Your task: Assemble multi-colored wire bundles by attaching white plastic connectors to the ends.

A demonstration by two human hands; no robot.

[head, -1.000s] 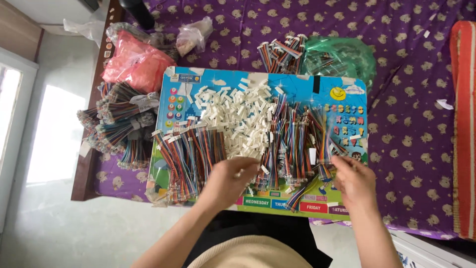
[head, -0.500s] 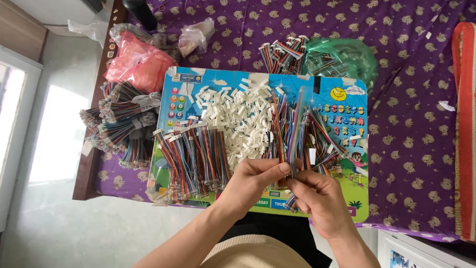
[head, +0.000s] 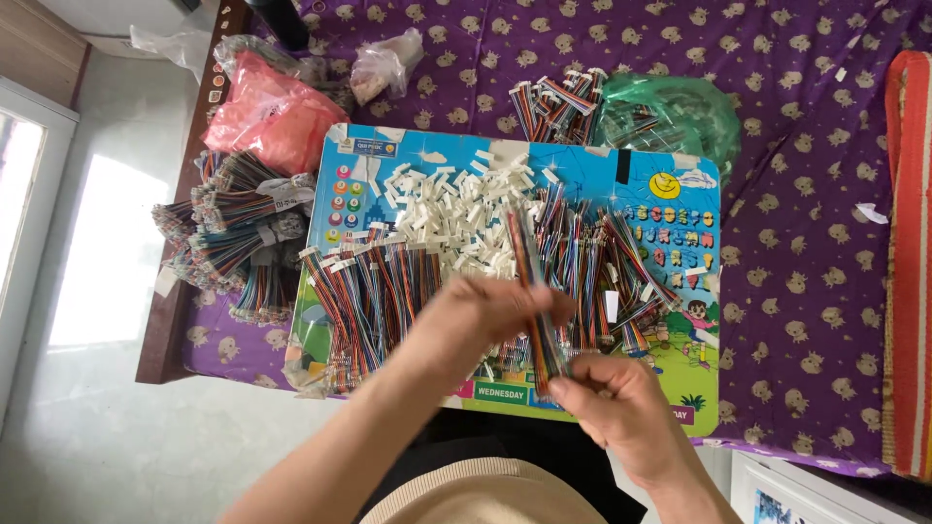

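Note:
My right hand [head: 616, 408] pinches the near end of a flat multicoloured ribbon cable [head: 532, 291] that stretches away over the board. My left hand [head: 485, 315], blurred by motion, closes its fingers around the same cable a little farther up. Both hands hover above a colourful children's picture board [head: 670, 209]. On the board lie a heap of small white plastic connectors [head: 456, 209], a row of ribbon cables [head: 374, 286] at the left and a looser pile of ribbon cables [head: 602, 267] at the right.
A bundle of tied cables [head: 233, 238] lies off the board's left side, beside a pink plastic bag [head: 267, 112]. More cables [head: 558, 102] and a green plastic bag [head: 675, 116] sit at the back. A purple patterned cloth [head: 806, 281] covers the surface; an orange striped cloth [head: 908, 262] lies at the right.
My hands came off the piles on the board and met near its front edge. They lifted one ribbon cable, and my left hand has slid along it.

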